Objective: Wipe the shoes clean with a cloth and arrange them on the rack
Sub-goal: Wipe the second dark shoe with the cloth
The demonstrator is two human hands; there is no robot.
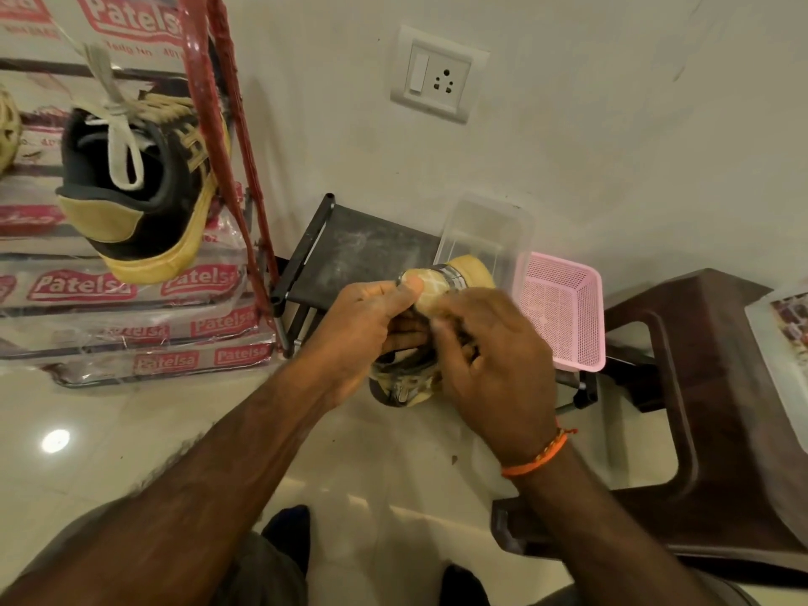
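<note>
Head view, the only 1: both hands are meeting mid-frame over a tan and black shoe [441, 290], held in the air above the floor just in front of the low black rack [350, 251]. The left hand [363, 330] is gripping the shoe from the left, thumb pressing on top, fingers curled under. The right hand [489, 356] is lying over its right side, fingers bent and closed on it; any cloth under them is hidden, cannot tell. The shoe's long axis is running away from the person, 1 tan end pointing up-frame at the rack, so placing likely means pushing straight forward. Both hands look equally near. A second shoe [140, 185] is sitting on stacked packs [131, 338] at left.
</note>
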